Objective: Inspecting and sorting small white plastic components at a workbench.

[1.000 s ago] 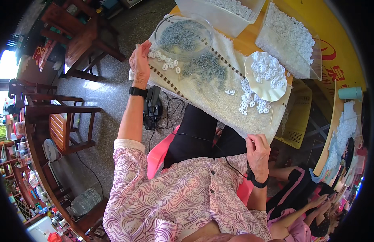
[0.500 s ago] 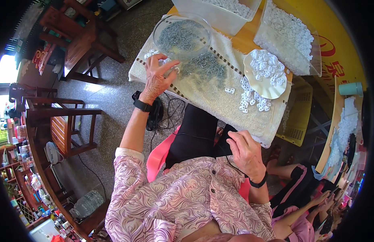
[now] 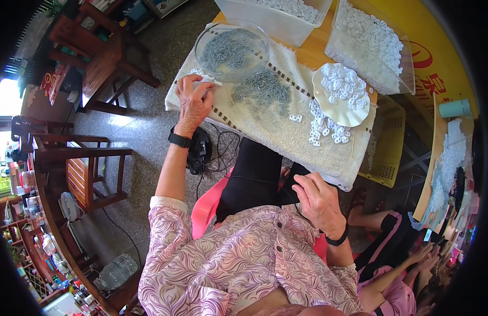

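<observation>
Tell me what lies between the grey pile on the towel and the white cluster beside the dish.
In the head view, a few white pieces on the towel.

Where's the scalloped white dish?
Head view, right of centre: the dish sits at the right end of the cream towel, beside loose small white pieces.

L hand (image 3: pixel 194 101) on towel (image 3: pixel 275 134), fingers bent over white pcs (image 3: pixel 208 78) beside round clear bowl (image 3: pixel 260 57); grip unclear. Gray, screw-like bits in bowl, 2nd pile (image 3: pixel 267 90) on towel. R hand (image 3: pixel 318 204) apart from towel's near edge, fingers loosely bent. Scalloped plate (image 3: pixel 351 120) w/ white 2-hole pcs, more loose alongside. Plastic tub (image 3: pixel 275 23) behind, approx. full of white pcs.
</observation>
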`<state>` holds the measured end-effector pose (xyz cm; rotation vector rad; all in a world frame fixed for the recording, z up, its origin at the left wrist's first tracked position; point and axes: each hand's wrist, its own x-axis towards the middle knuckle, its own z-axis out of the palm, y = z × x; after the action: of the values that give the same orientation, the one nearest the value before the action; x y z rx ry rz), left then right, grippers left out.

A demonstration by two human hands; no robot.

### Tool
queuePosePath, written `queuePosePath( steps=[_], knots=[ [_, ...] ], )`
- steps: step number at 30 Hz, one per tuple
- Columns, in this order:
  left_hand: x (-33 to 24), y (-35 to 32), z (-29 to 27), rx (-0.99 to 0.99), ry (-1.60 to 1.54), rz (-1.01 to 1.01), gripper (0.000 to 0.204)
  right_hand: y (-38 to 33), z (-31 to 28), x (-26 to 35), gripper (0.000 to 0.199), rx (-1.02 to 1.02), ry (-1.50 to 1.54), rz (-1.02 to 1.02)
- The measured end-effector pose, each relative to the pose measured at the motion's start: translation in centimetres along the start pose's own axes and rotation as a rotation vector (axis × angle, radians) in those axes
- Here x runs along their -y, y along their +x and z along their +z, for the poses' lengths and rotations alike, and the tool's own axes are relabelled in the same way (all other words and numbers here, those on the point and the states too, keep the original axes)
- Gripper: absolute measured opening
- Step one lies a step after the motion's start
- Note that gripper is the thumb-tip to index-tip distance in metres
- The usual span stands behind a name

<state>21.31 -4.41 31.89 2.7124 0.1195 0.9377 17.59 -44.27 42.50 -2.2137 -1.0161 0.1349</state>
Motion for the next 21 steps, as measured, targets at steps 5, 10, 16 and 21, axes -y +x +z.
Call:
queuePosePath(
  steps=[5, 10, 16, 21],
  knots=[
    [0.2, 0.4, -0.2, -0.029, -0.047, -0.017, 0.022, 1.1, -1.0, 1.9, 0.022, 0.02, 0.109, -0.068],
    [-1.2, 0.9, 0.3, 0.026, -0.03, 0.09, 0.022, 2.8, -2.9, 5.3, 0.035, 0.068, 0.526, -0.334],
    [0.0, 1.0, 0.8, 0.01, 0.077, 0.11, 0.019, 6.1, -4.7, 8.8, 0.024, 0.042, 0.809, -0.712],
    [2.3, 0.9, 0.3, 0.009, 0.111, 0.059, 0.019, 6.4, -5.9, 11.0, 0.028, 0.017, 0.947, -0.758]
  ],
)
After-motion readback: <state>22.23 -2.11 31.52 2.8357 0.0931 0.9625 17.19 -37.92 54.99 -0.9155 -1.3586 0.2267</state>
